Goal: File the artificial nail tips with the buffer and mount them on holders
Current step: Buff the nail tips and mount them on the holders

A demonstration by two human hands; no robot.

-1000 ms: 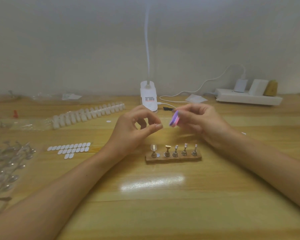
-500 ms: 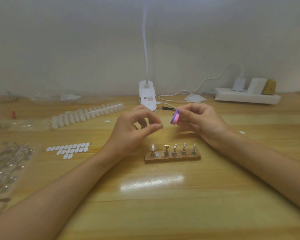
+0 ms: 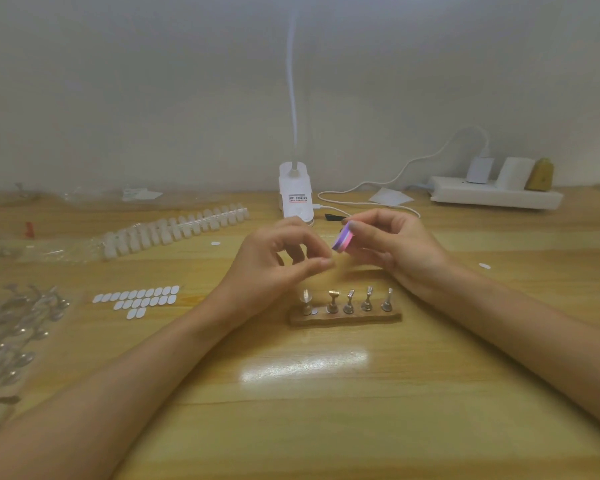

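holders (image 3: 349,301): i count five
wooden base (image 3: 343,319): one
buffer (image 3: 342,240): one
hands: two, left hand (image 3: 274,268), right hand (image 3: 395,244)
lamp (image 3: 296,192): one
power strip (image 3: 492,197): one
loose tabs (image 3: 215,243): two

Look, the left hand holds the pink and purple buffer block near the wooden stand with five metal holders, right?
No. The head view shows the right hand gripping the pink and purple buffer block, not the left hand. It is near the wooden stand with five metal holders.

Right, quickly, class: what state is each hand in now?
Left hand: thumb and forefinger pinched together; anything between them cannot be told.
Right hand: grips the pink-and-purple buffer block.
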